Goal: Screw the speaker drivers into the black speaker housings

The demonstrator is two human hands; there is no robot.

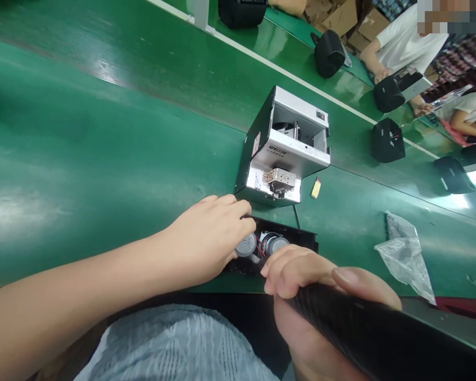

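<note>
At the near edge, a grey-blue patterned garment point(190, 344) covers the person's lap. At near right, the right hand point(311, 270) has its fingers closed around a thick black powered screwdriver point(365, 323), which slants from the near right corner toward a long black speaker housing point(301, 236). The tool's front end reaches the housing's near side, between the two drivers; whether its tip touches a screw cannot be told.

The housing lies close to the near edge of the green tabletop point(182, 174), its open side up. Inside are a left round driver point(246, 246) and a right round driver point(276, 244), with red wires point(259, 248) between them. The left hand point(214, 235) holds the housing's left end, fingers bent over it beside the left driver.

Just beyond stands a silver-and-black WEIXIN screw feeder point(281, 151), a dark cable point(296, 217) at its near side. Right of the feeder lies a small yellow object point(316, 188); farther right, a crumpled clear plastic bag point(406, 259).

At far right, black speaker boxes point(387, 140) stand spaced along a pale strip point(301, 82). Beyond it, a co-worker in a white shirt point(410, 39) handles another black box point(387, 94), near cardboard boxes point(341, 21).
</note>
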